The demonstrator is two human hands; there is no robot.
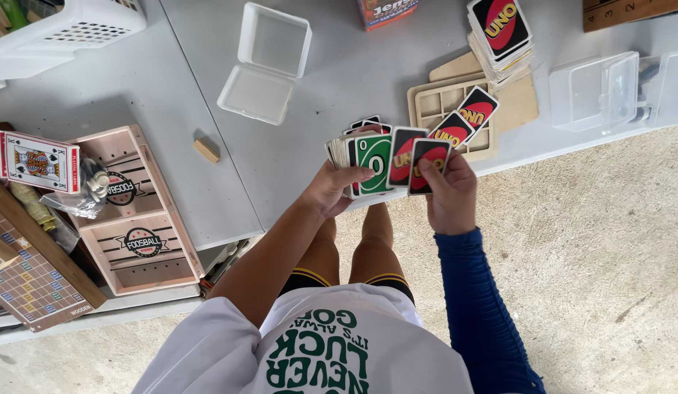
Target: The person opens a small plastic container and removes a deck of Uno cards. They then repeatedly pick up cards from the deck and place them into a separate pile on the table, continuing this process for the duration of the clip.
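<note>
**Cards fanned between two hands at the table edge**

The left hand (331, 188), just left of the frame's centre, is closed around a stack of game cards (357, 157), with a green card (374, 163) face-up at its front. The right hand (448, 193), in a blue sleeve (485, 306), pinches a black-backed card (426, 165) between thumb and fingers; another black-backed one sits between it and the green card. Every card in the fan stands on its long axis, running from the hands toward the top of the frame and leaning slightly rightward. The fan hangs over the near edge of a grey table (353, 73).

Two further black-backed cards (466, 117) lie on a wooden grid tray (435, 102) just beyond the fan, angled toward the upper right. A taller deck (501, 33) is stacked at top centre-right. An open white hinged box (266, 62) rests at upper centre, a clear plastic box (594, 91) at upper right, and a small wooden block (206, 150) lies alone left of centre.

A second grey table joins at the left, carrying a white basket (69, 25). Lower left, a wooden tabletop game box (138, 211), a face-up playing card (38, 160) and a letter-tile board (32, 281) crowd together. Bare concrete floor (601, 255) fills the right and bottom, leaving free room on the right hand's side; the tabletop between the white box and the fan is open.
</note>
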